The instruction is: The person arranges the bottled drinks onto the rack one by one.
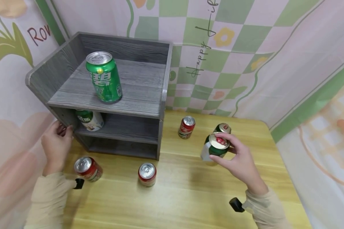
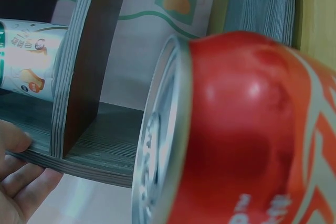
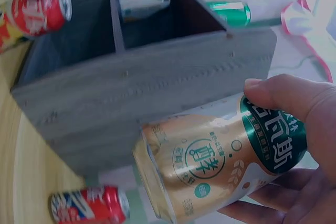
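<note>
Gold-and-green kvass can [image 3: 215, 156] — curled the right hand [image 1: 239, 159] round it, held it over the table [image 1: 183, 200] at right, just nearer than a dark-green can [image 1: 224, 128]; pinched the left edge of the grey shelf unit [image 1: 141, 78] with the left hand [image 1: 55, 143]!

Head view: bright; soft shadows mark table [image 1: 183, 203]. Left wrist: dimmer; highlights dot red can [image 2: 239, 114]. Right wrist: hazy; shelf [image 3: 163, 80] interior dark.

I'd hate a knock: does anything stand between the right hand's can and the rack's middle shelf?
Yes: straight across, the rack's right side wall stands between the held can and the middle shelf. Around the front, the way looks open above a red can.
</note>
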The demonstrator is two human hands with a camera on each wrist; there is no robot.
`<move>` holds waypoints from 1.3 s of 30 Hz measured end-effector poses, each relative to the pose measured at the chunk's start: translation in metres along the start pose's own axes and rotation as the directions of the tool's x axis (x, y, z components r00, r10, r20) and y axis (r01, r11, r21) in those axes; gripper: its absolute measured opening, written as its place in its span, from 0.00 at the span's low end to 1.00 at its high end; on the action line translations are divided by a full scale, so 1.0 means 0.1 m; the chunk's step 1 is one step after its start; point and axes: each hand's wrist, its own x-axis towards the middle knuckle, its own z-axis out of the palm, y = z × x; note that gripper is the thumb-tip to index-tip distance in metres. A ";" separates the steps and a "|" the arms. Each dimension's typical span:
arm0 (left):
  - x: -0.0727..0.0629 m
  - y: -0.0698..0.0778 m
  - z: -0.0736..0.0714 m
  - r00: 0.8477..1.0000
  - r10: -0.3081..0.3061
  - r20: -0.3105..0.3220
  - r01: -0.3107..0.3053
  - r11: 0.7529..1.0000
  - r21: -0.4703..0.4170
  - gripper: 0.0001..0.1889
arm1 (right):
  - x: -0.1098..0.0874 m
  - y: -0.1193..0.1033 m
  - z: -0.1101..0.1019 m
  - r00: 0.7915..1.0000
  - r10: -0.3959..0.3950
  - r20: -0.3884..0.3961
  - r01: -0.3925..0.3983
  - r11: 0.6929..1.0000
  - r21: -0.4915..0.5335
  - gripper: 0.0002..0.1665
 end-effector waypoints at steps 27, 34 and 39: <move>0.00 -0.01 0.01 1.000 -0.002 0.002 0.002 1.000 0.011 0.12 | 0.28 -0.58 0.81 0.947 -0.227 0.228 0.157 0.944 0.289 0.38; 0.00 0.01 0.01 1.000 0.001 0.008 -0.001 1.000 0.011 0.14 | 0.38 -0.74 1.04 0.929 -0.272 0.249 0.194 0.934 0.300 0.38; 0.00 -0.01 0.01 1.000 0.005 0.002 -0.005 1.000 0.016 0.13 | 0.45 -0.83 1.22 0.934 -0.272 0.234 0.194 0.931 0.309 0.37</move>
